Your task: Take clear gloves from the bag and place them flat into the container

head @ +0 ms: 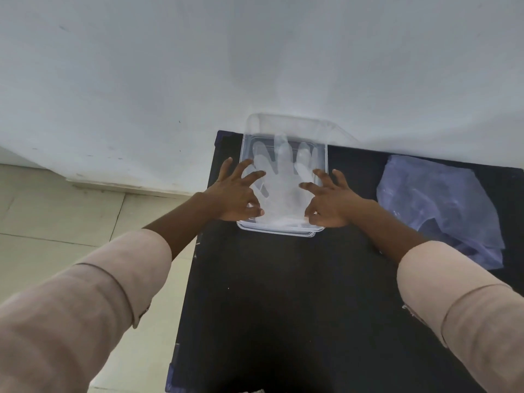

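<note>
A clear rectangular container (284, 232) stands on the black table against the wall. A clear glove (283, 177) lies flat inside it, fingers pointing away from me. My left hand (236, 194) rests over the container's left side, fingers spread, thumb and fingertips pressing on the glove's left edge near the cuff. My right hand (330, 199) mirrors it on the right side, fingers spread and touching the glove's right edge. A crumpled translucent plastic bag (442, 205) lies on the table to the right, apart from both hands.
The black table (283, 293) runs toward me and ends at its left edge beside a tiled floor (56, 211). A white wall (255, 66) stands right behind the container.
</note>
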A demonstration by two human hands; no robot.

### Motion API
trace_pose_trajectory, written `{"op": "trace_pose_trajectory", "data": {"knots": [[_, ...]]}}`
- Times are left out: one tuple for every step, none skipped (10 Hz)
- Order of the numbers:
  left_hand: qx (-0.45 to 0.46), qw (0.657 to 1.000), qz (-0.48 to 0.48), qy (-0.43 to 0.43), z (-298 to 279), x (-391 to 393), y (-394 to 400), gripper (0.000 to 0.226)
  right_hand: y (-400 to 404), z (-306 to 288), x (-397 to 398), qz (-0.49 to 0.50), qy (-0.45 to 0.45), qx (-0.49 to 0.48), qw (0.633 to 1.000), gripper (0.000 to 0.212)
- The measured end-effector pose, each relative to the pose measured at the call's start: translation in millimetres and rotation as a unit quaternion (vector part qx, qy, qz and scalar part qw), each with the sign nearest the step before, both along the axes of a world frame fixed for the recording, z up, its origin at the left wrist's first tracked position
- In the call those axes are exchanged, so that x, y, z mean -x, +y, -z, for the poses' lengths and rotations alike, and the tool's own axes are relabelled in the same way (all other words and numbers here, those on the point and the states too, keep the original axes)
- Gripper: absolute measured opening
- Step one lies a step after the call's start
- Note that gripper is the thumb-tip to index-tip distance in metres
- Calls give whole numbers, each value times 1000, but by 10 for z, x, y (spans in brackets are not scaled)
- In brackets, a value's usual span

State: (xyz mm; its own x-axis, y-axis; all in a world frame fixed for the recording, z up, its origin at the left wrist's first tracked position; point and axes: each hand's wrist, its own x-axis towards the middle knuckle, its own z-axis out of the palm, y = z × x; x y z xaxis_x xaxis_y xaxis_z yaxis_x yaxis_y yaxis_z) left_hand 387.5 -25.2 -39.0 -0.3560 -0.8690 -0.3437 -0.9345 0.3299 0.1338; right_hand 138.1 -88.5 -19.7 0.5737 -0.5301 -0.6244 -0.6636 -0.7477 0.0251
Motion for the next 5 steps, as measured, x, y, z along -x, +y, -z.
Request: {"op": "trace_pose_trajectory", "data": {"knots": [[3, 1000, 1, -1, 9, -13, -9, 49, 21, -30, -44, -14, 45, 16, 999, 37], [-10, 1000, -9, -17, -53, -2, -25, 51, 32, -78, -76, -36, 64, 40, 996, 39], [6, 999, -42, 22, -235, 88, 33, 43, 117, -220, -99, -67, 11, 92, 993, 41], [57, 989, -93, 100, -436, 191, 81, 35, 169, -361, -29, -31, -81, 109, 990, 43], [76, 916, -224, 325, -897, 408, 131, 27, 179, -658, 170, 108, -263, 46, 957, 42]]}}
